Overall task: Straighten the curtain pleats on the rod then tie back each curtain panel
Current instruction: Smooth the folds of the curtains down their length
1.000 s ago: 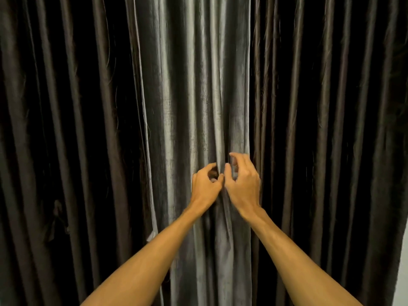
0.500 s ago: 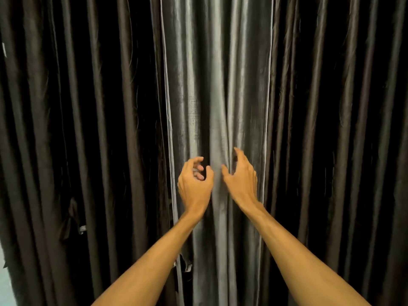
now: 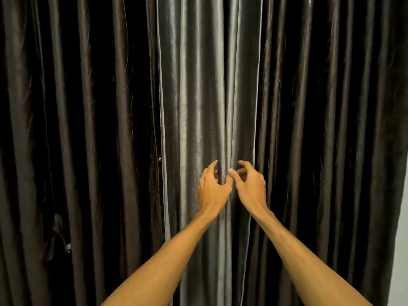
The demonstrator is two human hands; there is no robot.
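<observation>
Nearest the camera, two bare forearms reached up from the bottom edge and came close together at the middle. There were two hands. The left hand had its fingers curled round one side of a narrow pleat and its thumb on the other side, so it gripped that fold. The right hand was just beside it, with its fingers hooked and spread apart and no cloth seen between them. Its thumb tip touched the same pleat.

That pleat belonged to the grey panel, one shiny stretch of cloth that hung in the middle with pale hemmed edges on both sides. Two darker brown stretches flanked it: the left dark panel and the right dark panel. Both hung in long upright folds, and none of the three was tied back. The rod lay above the frame.

Low on the left dark panel hung one short dark strip with one small pale clip at its end. Farthest back, a sliver of pale wall showed past the right panel's edge at the lower right. The cloth filled the rest of the view, and the light was dim.
</observation>
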